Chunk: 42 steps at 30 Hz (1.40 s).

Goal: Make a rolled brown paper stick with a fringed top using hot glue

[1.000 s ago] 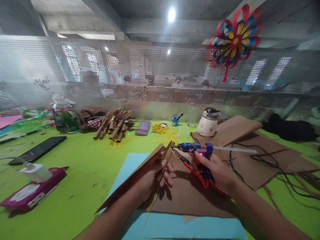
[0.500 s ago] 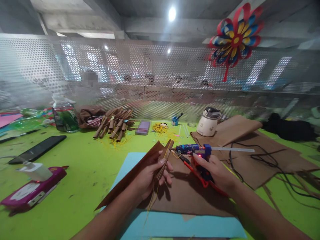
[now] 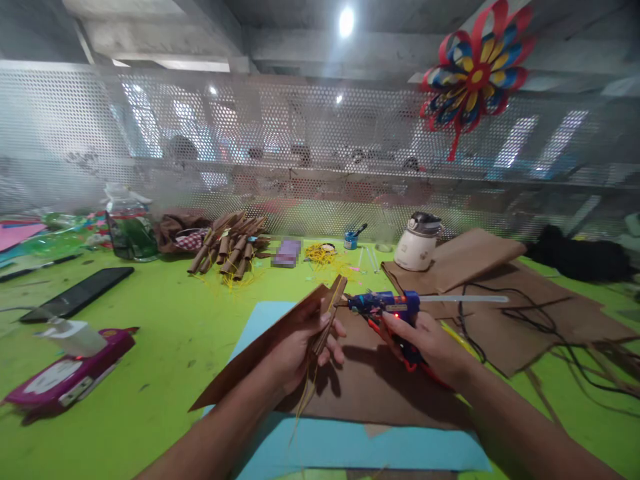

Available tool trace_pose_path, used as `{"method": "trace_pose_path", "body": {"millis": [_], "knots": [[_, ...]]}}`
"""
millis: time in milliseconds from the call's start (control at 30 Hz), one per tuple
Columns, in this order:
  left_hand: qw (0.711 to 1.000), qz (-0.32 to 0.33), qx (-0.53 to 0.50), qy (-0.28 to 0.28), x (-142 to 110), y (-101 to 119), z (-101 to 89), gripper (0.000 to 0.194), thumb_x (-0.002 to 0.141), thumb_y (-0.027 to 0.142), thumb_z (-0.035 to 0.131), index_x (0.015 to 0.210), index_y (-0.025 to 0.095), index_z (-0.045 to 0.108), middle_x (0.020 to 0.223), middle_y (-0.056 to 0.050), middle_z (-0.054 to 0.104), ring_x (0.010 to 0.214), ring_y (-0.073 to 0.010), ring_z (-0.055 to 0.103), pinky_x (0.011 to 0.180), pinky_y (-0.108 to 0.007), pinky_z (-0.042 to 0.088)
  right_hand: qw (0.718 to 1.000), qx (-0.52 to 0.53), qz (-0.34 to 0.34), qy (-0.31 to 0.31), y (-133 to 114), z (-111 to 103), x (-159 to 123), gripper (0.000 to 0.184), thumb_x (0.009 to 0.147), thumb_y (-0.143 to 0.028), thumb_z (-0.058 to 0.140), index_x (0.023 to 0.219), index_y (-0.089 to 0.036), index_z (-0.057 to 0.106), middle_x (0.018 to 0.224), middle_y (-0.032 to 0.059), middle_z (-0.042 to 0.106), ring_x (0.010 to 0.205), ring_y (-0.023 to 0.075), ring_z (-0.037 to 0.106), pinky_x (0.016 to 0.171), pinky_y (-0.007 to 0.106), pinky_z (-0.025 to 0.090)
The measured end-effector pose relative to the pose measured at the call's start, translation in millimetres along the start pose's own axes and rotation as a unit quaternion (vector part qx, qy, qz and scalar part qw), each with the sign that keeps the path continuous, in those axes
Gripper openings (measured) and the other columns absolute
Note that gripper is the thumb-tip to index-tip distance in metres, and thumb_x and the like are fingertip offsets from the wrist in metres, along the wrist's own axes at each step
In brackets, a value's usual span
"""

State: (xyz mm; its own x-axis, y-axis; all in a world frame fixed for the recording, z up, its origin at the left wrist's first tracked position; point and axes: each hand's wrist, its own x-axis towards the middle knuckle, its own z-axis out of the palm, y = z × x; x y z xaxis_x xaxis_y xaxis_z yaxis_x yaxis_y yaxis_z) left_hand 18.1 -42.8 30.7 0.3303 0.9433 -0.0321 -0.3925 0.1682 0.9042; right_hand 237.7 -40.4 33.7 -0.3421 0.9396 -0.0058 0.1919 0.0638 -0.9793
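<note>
My left hand (image 3: 300,350) is closed on a folded piece of brown paper (image 3: 267,347), whose narrow edge points up and away. Yellow strands (image 3: 306,397) run along that fold and dangle below my fingers. My right hand (image 3: 430,340) grips a blue hot glue gun (image 3: 383,302) with a small red light lit. A clear glue stick (image 3: 463,299) juts from its back, and its nozzle meets or nearly meets the paper's fold. Beneath the glue gun lies a red-handled tool (image 3: 411,366), mostly hidden by my right hand. Flat brown paper (image 3: 370,393) rests on light blue sheets (image 3: 425,445) below.
Rolled brown paper tubes (image 3: 233,250) with yellow strands lie at the back. A magenta power strip (image 3: 75,383) with a white charger and a phone (image 3: 77,293) sit left. A white bottle (image 3: 417,243), brown sheets (image 3: 530,313) and a black cable (image 3: 545,327) occupy the right.
The glue gun has shifted slightly left and down along the paper's fold, with my right hand moving along. My left hand keeps its hold. The whole view has shifted slightly.
</note>
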Motion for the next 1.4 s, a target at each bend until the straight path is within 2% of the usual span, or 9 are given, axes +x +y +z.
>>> {"method": "trace_pose_path", "body": {"millis": [233, 400, 600, 700, 800, 967, 1100, 1200, 1400], "knots": [[1.0, -0.014, 0.001, -0.003, -1.5, -0.3, 0.5, 0.009, 0.084, 0.022, 0.055, 0.086, 0.013, 0.055, 0.078, -0.006, 0.064, 0.049, -0.0107, 0.062, 0.036, -0.014, 0.032, 0.998, -0.029, -0.034, 0.037, 3.9, -3.9, 1.3, 0.045, 0.086, -0.056, 0.05, 0.065, -0.017, 0.048, 0.056, -0.0014, 0.047, 0.052, 0.0106, 0.042, 0.047, 0.024, 0.032], [1.0, -0.002, -0.001, -0.004, -0.2, -2.4, 0.0, 0.013, 0.083, 0.025, 0.058, 0.09, 0.014, 0.055, 0.076, -0.004, 0.064, 0.047, -0.0113, 0.061, 0.035, -0.015, 0.031, 0.995, -0.052, -0.061, 0.065, 4.0, -7.9, 3.2, 0.043, 0.087, -0.053, 0.051, 0.063, -0.018, 0.047, 0.058, -0.0014, 0.047, 0.055, 0.0122, 0.042, 0.051, 0.026, 0.032], [1.0, -0.015, 0.018, -0.007, -0.8, -1.9, -0.3, 0.013, 0.084, 0.023, 0.056, 0.082, 0.011, 0.056, 0.078, -0.007, 0.064, 0.047, -0.0099, 0.061, 0.037, -0.015, 0.032, 0.991, -0.072, -0.074, 0.084, 5.1, -11.4, 4.8, 0.045, 0.09, -0.054, 0.046, 0.062, -0.018, 0.047, 0.057, -0.001, 0.048, 0.056, 0.0125, 0.043, 0.055, 0.027, 0.032], [1.0, -0.008, 0.008, -0.006, -0.5, -2.5, -0.5, 0.011, 0.084, 0.023, 0.057, 0.089, 0.014, 0.054, 0.077, -0.005, 0.064, 0.048, -0.012, 0.062, 0.036, -0.015, 0.031, 0.991, -0.06, -0.072, 0.097, 3.7, -12.0, 5.8, 0.046, 0.089, -0.054, 0.047, 0.062, -0.018, 0.048, 0.057, -0.0007, 0.048, 0.054, 0.0125, 0.043, 0.054, 0.027, 0.033], [1.0, -0.007, 0.011, -0.007, 0.4, -4.0, -0.4, 0.012, 0.084, 0.025, 0.057, 0.087, 0.014, 0.053, 0.076, -0.004, 0.064, 0.047, -0.0115, 0.062, 0.035, -0.015, 0.031, 0.991, -0.029, -0.075, 0.105, 2.0, -11.6, 6.5, 0.043, 0.088, -0.054, 0.048, 0.065, -0.017, 0.049, 0.056, -0.0013, 0.046, 0.052, 0.0122, 0.042, 0.052, 0.027, 0.034], [1.0, -0.001, 0.022, 0.006, 0.5, -4.9, 1.2, 0.011, 0.084, 0.025, 0.056, 0.088, 0.014, 0.054, 0.076, -0.004, 0.064, 0.046, -0.0107, 0.061, 0.035, -0.014, 0.031, 0.993, -0.016, -0.083, 0.079, 3.6, -8.0, 4.0, 0.043, 0.089, -0.054, 0.048, 0.066, -0.017, 0.05, 0.059, -0.0006, 0.048, 0.055, 0.0119, 0.044, 0.053, 0.026, 0.035], [1.0, 0.004, 0.028, 0.006, -0.3, -3.6, 1.0, 0.015, 0.086, 0.025, 0.054, 0.098, 0.016, 0.053, 0.076, -0.004, 0.064, 0.048, -0.0118, 0.062, 0.035, -0.015, 0.031, 0.998, -0.005, -0.053, 0.041, 2.8, -1.9, 1.5, 0.044, 0.086, -0.056, 0.052, 0.066, -0.016, 0.05, 0.056, -0.0016, 0.047, 0.052, 0.0107, 0.043, 0.048, 0.024, 0.032], [0.999, 0.002, 0.034, 0.004, -0.7, -3.2, 0.1, 0.013, 0.086, 0.025, 0.055, 0.094, 0.015, 0.054, 0.078, -0.004, 0.064, 0.049, -0.0112, 0.062, 0.036, -0.015, 0.031, 0.999, 0.017, -0.042, 0.024, 3.7, 1.1, 2.2, 0.045, 0.085, -0.056, 0.053, 0.065, -0.016, 0.05, 0.054, -0.0022, 0.046, 0.049, 0.0092, 0.041, 0.045, 0.023, 0.03], [1.0, -0.011, 0.025, -0.007, -1.6, -1.9, 2.2, 0.012, 0.086, 0.026, 0.055, 0.089, 0.014, 0.054, 0.077, -0.005, 0.064, 0.049, -0.0107, 0.062, 0.036, -0.014, 0.031, 0.994, 0.075, -0.057, 0.053, 13.9, -1.6, 7.9, 0.038, 0.088, -0.049, 0.054, 0.069, -0.016, 0.052, 0.058, -0.0015, 0.049, 0.05, 0.0096, 0.044, 0.046, 0.022, 0.033]]}}
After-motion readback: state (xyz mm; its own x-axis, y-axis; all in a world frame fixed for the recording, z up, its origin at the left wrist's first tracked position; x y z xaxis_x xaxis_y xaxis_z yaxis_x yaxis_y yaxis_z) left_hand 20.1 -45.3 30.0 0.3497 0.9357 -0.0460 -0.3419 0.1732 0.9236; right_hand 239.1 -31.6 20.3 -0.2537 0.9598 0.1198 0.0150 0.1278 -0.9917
